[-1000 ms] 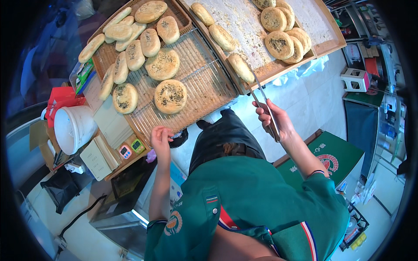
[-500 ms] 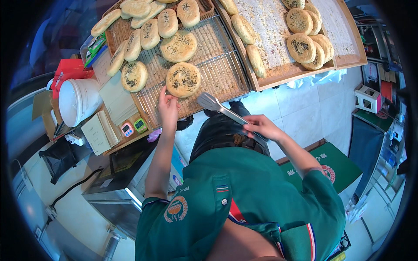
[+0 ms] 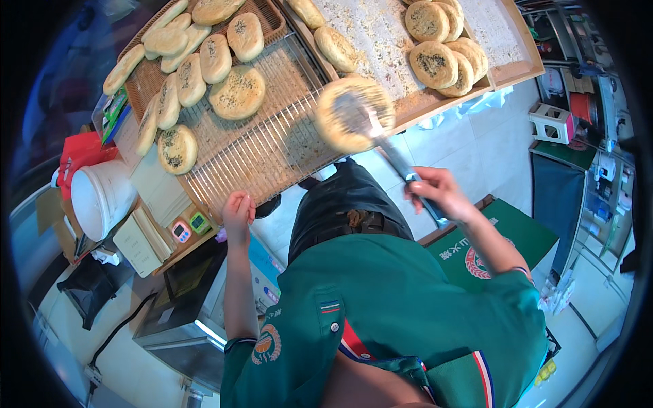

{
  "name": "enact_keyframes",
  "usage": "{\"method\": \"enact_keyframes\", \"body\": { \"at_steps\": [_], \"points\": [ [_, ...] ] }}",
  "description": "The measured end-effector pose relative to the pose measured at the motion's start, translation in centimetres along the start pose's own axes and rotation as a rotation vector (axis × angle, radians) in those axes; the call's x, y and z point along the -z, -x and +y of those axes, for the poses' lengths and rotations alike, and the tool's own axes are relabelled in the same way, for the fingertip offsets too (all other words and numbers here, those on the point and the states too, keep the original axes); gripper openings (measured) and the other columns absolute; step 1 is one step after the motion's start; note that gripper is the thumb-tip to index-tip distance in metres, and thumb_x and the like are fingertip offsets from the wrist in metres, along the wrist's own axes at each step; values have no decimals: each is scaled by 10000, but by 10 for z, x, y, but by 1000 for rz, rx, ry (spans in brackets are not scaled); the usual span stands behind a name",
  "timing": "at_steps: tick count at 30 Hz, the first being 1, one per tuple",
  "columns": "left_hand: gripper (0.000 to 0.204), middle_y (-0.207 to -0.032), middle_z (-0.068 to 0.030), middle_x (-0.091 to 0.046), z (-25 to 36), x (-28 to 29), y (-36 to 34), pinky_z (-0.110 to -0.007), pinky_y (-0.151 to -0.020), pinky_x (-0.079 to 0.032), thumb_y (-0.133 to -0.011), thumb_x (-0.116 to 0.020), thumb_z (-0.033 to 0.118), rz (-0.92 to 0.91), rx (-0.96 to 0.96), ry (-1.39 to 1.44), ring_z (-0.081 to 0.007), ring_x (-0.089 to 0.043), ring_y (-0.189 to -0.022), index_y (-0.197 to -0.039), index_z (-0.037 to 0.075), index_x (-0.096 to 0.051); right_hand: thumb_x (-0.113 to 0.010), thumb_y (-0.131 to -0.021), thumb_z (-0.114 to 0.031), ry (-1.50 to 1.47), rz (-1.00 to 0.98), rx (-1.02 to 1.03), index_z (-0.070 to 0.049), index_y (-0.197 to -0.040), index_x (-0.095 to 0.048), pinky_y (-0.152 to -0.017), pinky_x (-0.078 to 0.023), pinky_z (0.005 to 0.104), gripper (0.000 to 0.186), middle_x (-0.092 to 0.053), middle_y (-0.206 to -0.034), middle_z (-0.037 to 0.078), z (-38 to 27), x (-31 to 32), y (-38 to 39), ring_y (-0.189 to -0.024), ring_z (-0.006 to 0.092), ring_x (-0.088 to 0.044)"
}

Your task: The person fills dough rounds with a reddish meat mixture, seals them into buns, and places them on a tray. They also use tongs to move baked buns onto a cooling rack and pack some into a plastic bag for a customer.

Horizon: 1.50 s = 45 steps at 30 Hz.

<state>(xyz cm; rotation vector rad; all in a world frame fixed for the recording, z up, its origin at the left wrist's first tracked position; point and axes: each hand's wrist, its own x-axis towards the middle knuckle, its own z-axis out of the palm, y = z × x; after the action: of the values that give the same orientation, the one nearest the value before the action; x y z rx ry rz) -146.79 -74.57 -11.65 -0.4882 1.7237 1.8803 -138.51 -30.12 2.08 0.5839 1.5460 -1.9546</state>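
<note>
A wide wooden tray (image 3: 381, 34) lined with speckled pale paper stretched across the top, with round golden seeded breads (image 3: 433, 64) overlapping at its right. Left of it lay a silver wire rack (image 3: 258, 146), with a brown woven basket (image 3: 274, 27) of mostly oblong breads at its far end. A round white plastic bucket (image 3: 102, 200) stood at the far left. Long silver metal tongs (image 3: 398, 160) reached up to a round golden seed-topped bread (image 3: 371, 95), one blade across its face, in front of where rack and tray met. The person's right hand (image 3: 439, 194) was wrapped around the tongs' handle; the left hand (image 3: 239, 209), free and loosely curled, hung near the rack's front edge. Smallest were a pink-and-white timer (image 3: 181, 232) and a green timer (image 3: 198, 222).
</note>
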Motion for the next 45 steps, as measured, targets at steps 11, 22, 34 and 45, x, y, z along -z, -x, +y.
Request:
{"method": "enact_keyframes", "body": {
  "at_steps": [11,22,34,45],
  "points": [
    [134,-756,-75,-606,-3,0,1,-230,-429,-380,-993,-550,180,28,4,197,-123,-524,-505,-995,54,-595,-612,-968,-246,-49,285,-339,56,-973,-612,-504,-548,249,303,-683,-775,109,-71,84,3,-527,127,-633],
    [95,-814,-76,-629,2,-11,7,-251,-526,-458,-963,-568,106,49,-38,35,-133,-577,-594,-1021,31,-580,-642,-924,-108,346,291,-270,44,-1135,-635,-606,-495,229,260,-646,-792,31,-70,43,75,-659,88,-590],
    [140,-1111,-71,-629,-76,26,100,-267,-750,-491,-990,-560,140,124,-131,-147,-132,-633,-867,-1069,29,-594,-756,-758,-187,1140,19,932,-1,-1281,-506,-912,-459,444,609,-562,-1174,189,22,-192,-210,-1076,372,-555],
    [476,-1434,-106,-461,-59,32,121,-376,-1020,-405,-1027,-479,281,285,-248,143,-228,-527,-1230,-1446,75,-391,-660,-777,-32,1314,-24,1167,-36,-1266,-559,-756,-519,417,500,-599,-946,139,18,-204,-223,-867,340,-601]
  ]
}}
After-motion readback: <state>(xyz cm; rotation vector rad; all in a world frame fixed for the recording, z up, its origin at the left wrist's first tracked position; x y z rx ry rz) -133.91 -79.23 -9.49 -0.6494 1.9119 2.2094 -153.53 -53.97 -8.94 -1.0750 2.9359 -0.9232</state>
